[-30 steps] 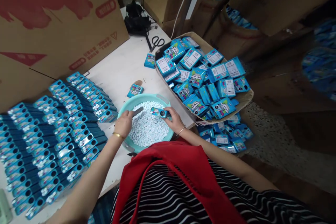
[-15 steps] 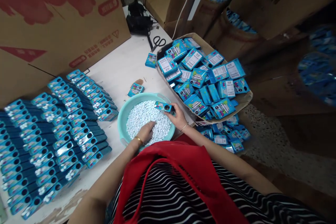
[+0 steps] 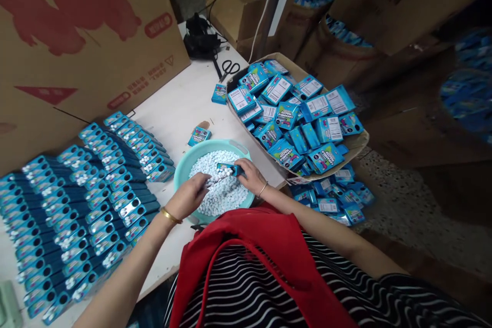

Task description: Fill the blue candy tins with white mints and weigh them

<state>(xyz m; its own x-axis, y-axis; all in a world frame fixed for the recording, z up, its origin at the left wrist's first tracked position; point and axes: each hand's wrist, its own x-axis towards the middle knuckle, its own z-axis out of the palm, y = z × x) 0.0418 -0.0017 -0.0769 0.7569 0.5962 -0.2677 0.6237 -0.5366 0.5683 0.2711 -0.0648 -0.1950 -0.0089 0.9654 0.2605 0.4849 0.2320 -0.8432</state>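
Just below centre of the head view (the only one): small blue box [image 3: 226, 167] sits over the teal bowl [image 3: 183, 168], held at its right end by the right hand [image 3: 250, 176]. Fingers and thumb pinched on it; rest of that hand loosely curled. White candies lie on the box's upper face; can't read the opening under them.

Left hand [image 3: 189, 196] is at the bowl's left side, thumb and fingers drawn together. Looks like it grips a narrow scoop [image 3: 218, 183], bridged toward the box and mostly hidden under candies. Can't tell if scoop tip touches the box.

White candies [image 3: 223, 204] fill the bowl below both hands. Lower left: rows of blue packs [image 3: 96, 210], narrow faces up, dark round holes showing, candies on some. Centre right: open carton [image 3: 359, 147] heaped with more blue boxes. Scissors [image 3: 229, 67] up top, left of carton.

Handling, my read: box low over the bowl so strays drop back in. Face level, hole uncovered by the right fingers. Scoop lip close to the hole, slight tilt, small flow. Big risk is candies piling over the hole; lighter load should help. Light pinch, or the box walls may flex.
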